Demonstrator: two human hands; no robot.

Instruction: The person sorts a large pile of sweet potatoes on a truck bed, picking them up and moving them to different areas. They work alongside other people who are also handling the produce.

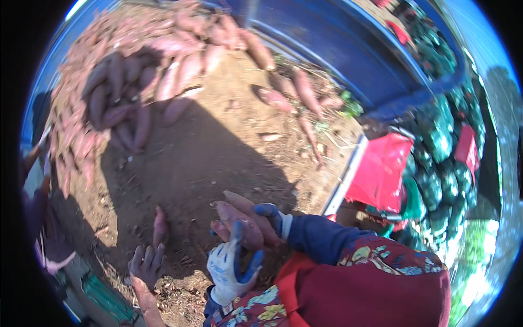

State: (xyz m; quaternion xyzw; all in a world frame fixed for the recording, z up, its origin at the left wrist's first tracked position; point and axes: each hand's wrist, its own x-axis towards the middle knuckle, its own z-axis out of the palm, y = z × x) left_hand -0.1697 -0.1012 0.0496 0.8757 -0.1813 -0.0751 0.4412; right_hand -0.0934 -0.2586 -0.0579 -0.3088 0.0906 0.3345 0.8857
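Note:
My right hand (273, 218), in a white glove with blue coating, grips sweet potatoes (239, 225); its thumb side shows at their right edge. Three of them lie together, two large and one small. My left hand (233, 265), gloved alike, is just in front of them. Its thumb and index finger are spread, and the index finger overlaps the nearest large root; whether it grips is hidden. Left of my hands, a co-worker's bare hand (148, 263) is beside a single sweet potato (160, 229) on the soil-covered floor (171, 171).
A large heap of sweet potatoes (175, 43) covers the far left. Loose ones lie near the blue metal side panel (339, 49). At right are a red plastic bag (384, 171) and many filled green bags (437, 131). Another person's arm (34, 157) reaches in at left.

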